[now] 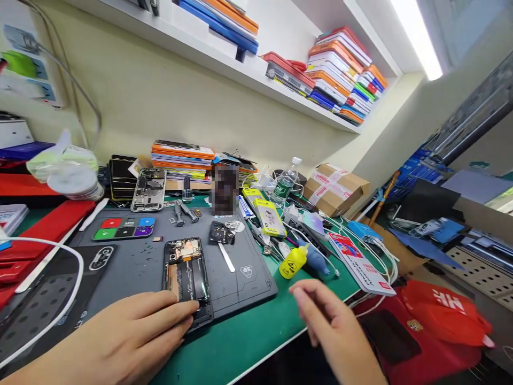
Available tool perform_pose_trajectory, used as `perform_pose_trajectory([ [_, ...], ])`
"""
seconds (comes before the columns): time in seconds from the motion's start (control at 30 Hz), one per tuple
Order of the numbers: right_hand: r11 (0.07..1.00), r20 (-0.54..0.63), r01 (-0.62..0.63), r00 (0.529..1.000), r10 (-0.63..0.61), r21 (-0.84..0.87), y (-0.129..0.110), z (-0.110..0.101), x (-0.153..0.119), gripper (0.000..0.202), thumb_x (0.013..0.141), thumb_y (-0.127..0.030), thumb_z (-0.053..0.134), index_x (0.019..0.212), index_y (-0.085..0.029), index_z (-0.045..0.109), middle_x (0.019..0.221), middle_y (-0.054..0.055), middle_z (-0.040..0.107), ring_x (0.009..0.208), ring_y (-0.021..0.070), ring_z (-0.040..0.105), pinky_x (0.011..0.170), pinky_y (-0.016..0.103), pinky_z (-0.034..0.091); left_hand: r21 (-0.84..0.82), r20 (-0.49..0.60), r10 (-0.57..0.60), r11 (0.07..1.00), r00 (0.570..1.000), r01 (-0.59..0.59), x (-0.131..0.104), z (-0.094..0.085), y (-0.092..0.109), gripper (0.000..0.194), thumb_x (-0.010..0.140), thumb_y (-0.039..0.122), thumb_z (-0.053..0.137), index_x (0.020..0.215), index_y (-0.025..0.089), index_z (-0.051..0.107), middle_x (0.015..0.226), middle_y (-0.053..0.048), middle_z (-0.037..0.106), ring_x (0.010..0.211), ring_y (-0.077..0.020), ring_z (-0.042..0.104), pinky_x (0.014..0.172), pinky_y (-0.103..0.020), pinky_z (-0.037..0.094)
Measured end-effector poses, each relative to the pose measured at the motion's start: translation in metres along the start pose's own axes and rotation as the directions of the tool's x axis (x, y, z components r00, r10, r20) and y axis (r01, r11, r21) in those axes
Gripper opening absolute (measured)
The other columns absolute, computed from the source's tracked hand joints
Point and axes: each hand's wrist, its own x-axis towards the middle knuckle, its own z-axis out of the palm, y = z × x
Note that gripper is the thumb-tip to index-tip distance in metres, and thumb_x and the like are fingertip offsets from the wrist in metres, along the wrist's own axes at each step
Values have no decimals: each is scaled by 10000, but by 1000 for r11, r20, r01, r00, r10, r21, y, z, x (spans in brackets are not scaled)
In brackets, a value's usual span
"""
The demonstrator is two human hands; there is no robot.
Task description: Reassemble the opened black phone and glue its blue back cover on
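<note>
While L hand [132, 331] touches phone [190, 278], R hand [332, 331] hovers nr bare table [248, 334] edge.

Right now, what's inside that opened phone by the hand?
In the phone, metallic and copper-coloured parts show at the far end, then a dark block beside them. The left hand covers part of the near end, so what lies beneath can't be seen.

My left hand [128, 331] lies low and flat, palm down, fingers together and reaching forward, while my right hand [331, 323] hovers with fingers loosely curled toward the thumb, their tips perhaps touching, though I can't quite tell from here.
</note>
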Motion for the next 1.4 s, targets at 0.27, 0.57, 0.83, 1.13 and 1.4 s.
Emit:
perform_pose_trajectory([
  [0.27,987,-403,133,902,-158,-91,26,-42,51,559,731,-657,744,1036,-238,535,915,28,570,823,224,588,714,361,509,46,-15,33,998,999,-32,1,5,2,442,973,44,377,1189,227,716,1302,3,747,1138,-209,679,1021,-315,518],
  [0.57,961,-302,93,938,-172,-260,20,-15,62,796,660,-659,755,1254,-213,467,1184,146,617,937,289,613,747,446,537,110,31,78,991,996,-81,32,-23,5,446,1061,103,302,1232,167,709,1139,9,812,981,-193,737,808,-296,604],
  [0.83,972,-580,230,785,-218,-54,-8,-24,51,665,602,-607,808,1079,-283,476,1059,66,572,867,278,577,763,463,509,37,85,-1,999,996,-3,33,-27,5,364,1071,176,369,1243,168,690,1217,-34,780,927,-206,723,751,-335,623],
  [1.13,748,-29,566,790,-612,-347,-86,48,56,84,916,-321,604,978,-272,632,979,53,675,892,260,609,811,398,480,41,47,0,999,999,-2,27,-18,8,330,1057,163,391,1226,112,671,1045,-65,785,863,-231,710,724,-354,598],
  [1.4,625,337,703,711,-616,-340,-123,135,131,269,880,-38,530,927,-223,719,1000,55,731,995,240,625,905,388,465,45,-89,-5,999,996,9,28,-6,6,271,1061,131,429,1152,122,683,928,-55,767,870,-207,698,782,-358,563],
])
